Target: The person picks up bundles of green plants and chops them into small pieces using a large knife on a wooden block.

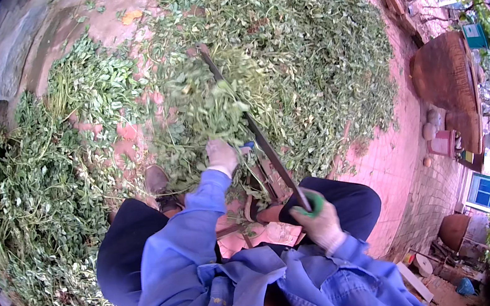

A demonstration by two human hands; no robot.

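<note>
My left hand (221,156), in a pale work glove, grips a bundle of leafy green stems (215,110) that is blurred by motion. The bundle lies against a long, dark lever blade (257,132) running diagonally in front of me. My right hand (319,220), in a white glove with green on the palm side, holds the near end of this blade. Its far end (202,48) rests among the greens. Below the blade, part of a narrow frame (264,181) shows between my feet. A small blue thing beside my left hand is too blurred to name.
A heap of long, uncut greens (37,182) lies left. Chopped greens (324,48) spread over the paving ahead and right. Large brown clay pots (442,71), a pink container (442,144) and a plank (414,282) stand or lie along the right. A stone wall edge (11,59) borders the left.
</note>
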